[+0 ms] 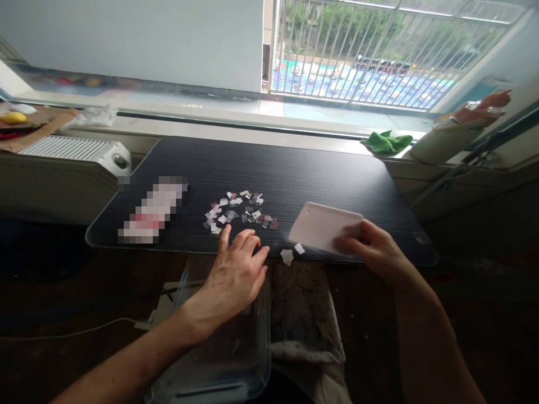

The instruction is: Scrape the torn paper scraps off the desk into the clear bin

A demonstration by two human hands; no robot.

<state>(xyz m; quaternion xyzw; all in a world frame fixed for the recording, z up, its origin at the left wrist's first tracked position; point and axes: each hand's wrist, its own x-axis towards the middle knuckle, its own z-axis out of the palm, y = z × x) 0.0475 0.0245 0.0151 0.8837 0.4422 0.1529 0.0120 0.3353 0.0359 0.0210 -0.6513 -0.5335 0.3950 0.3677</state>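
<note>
My right hand (373, 247) grips the right end of a thin, pale card (322, 224) with rounded corners and a small hole near one corner. The card is tilted over the front part of the dark table (337, 174). My left hand (240, 261) is at the table's front edge, palm down, fingers spread and bent, with nothing visible in it; what lies under the palm is hidden. Just beyond its fingertips is a loose cluster of small white, clear and reddish scraps (231, 214). Two more pieces, a larger pale scrap (287, 257) and a small white scrap (299, 248), are at the edge between my hands.
A blurred-out pale and red item (154, 213) lies on the table's left side. Below the front edge is a clear plastic bin (210, 353). A green cloth (387, 143) and a pale container (446, 137) sit on the sill. A white radiator (80, 148) is at left.
</note>
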